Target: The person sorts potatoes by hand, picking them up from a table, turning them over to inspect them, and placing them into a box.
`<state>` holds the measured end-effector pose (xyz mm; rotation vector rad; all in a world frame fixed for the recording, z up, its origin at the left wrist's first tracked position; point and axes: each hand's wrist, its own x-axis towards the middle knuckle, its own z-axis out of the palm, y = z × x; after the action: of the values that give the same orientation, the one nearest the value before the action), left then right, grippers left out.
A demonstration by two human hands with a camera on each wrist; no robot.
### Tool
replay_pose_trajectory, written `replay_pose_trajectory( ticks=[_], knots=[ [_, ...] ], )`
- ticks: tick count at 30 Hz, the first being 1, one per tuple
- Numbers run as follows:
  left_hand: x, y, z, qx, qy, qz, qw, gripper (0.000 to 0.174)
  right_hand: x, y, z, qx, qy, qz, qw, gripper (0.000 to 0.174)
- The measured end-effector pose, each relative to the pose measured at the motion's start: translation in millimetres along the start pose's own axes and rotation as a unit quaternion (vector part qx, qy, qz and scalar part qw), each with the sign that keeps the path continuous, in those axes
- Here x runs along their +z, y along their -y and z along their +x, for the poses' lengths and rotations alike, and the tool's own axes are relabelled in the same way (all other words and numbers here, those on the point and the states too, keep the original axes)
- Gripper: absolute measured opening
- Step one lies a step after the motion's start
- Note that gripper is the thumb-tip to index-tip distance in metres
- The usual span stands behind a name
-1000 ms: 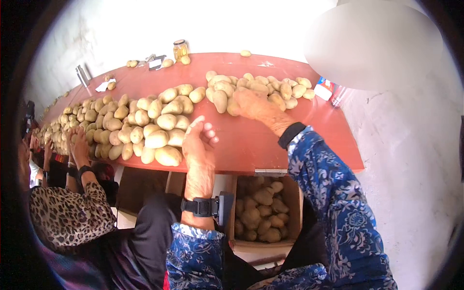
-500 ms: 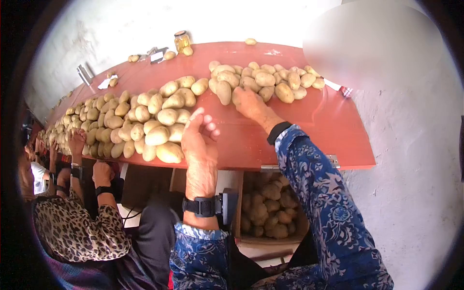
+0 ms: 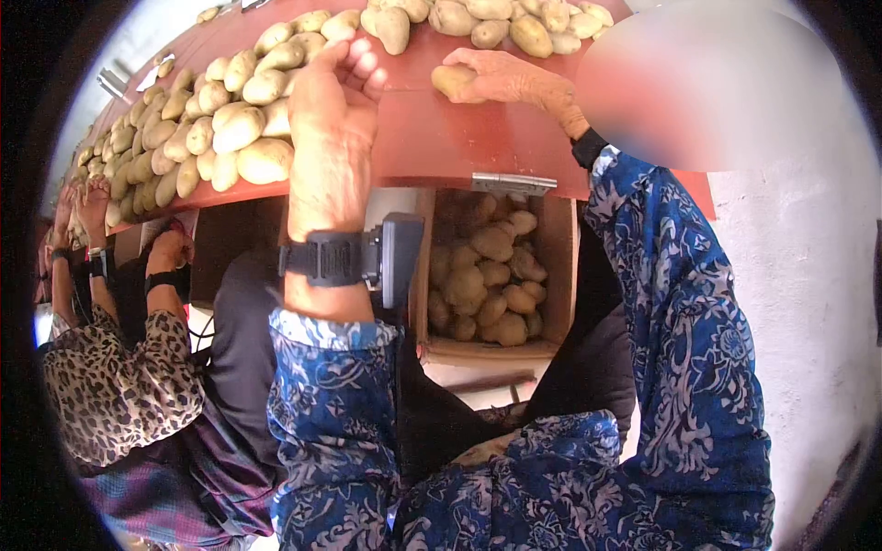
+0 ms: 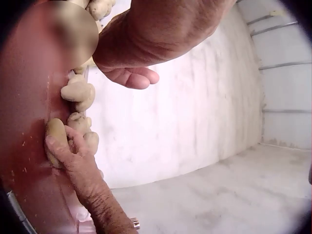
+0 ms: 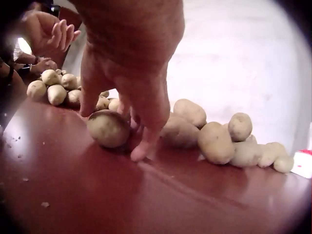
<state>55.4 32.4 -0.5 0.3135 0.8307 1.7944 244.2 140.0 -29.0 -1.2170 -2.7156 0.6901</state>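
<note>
My right hand (image 3: 514,78) holds a potato (image 3: 450,81) close over the red table (image 3: 423,138). In the left wrist view the thumb and fingers lie round that potato (image 4: 56,136), and the right wrist view shows it between the fingers (image 5: 140,150). My left hand (image 3: 333,115) is raised palm up at the table's front edge, its fingers loosely bent and holding nothing. Beside it on the left spreads a large pile of potatoes (image 3: 237,127). Beyond my right hand lies a smaller group of potatoes (image 3: 490,33).
Below the table edge stands a cardboard box (image 3: 568,275) with several potatoes inside. A metal hinge (image 3: 514,183) sits on the front edge. At left, another person in a leopard-print sleeve (image 3: 119,386) has hands near the pile. A pale wall (image 3: 799,275) bounds the right side.
My right hand has come away from the smaller group toward the front with a potato in its grip. The head view has tilted down, showing more of the box. My left hand stays loose.
</note>
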Motion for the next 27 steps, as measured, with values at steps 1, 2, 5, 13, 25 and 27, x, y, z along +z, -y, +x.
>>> replay_pose_trajectory(
  ticks=[1, 2, 5, 13, 25, 27],
  knots=[
    [1, 1, 1, 0.008, 0.006, 0.003, 1.0, 0.017, 5, 1, -2, 0.007, -0.014, -0.037, 0.999, 0.055],
    [1, 2, 1, 0.003, 0.003, 0.004, 1.0, 0.017, 10, 2, -6, 0.015, -0.027, -0.075, 0.997, 0.056],
    [0, 4, 4, 0.005, -0.002, 0.0, 1.0, 0.016, 24, -8, -10, 0.016, -0.077, -0.009, 0.997, 0.056],
    [-6, 6, 5, 0.015, 0.021, -0.008, 1.0, 0.009, 22, -25, -47, -0.015, -0.089, 0.289, 0.953, 0.053],
    [-2, 4, -14, 0.042, 0.204, -0.034, 0.978, 0.009, 33, 55, -137, -0.058, 0.186, 0.319, 0.928, 0.043],
    [1, 12, -20, 0.051, 0.162, -0.04, 0.985, 0.011, 53, 58, -142, -0.097, 0.211, 0.268, 0.935, 0.044]
  ],
)
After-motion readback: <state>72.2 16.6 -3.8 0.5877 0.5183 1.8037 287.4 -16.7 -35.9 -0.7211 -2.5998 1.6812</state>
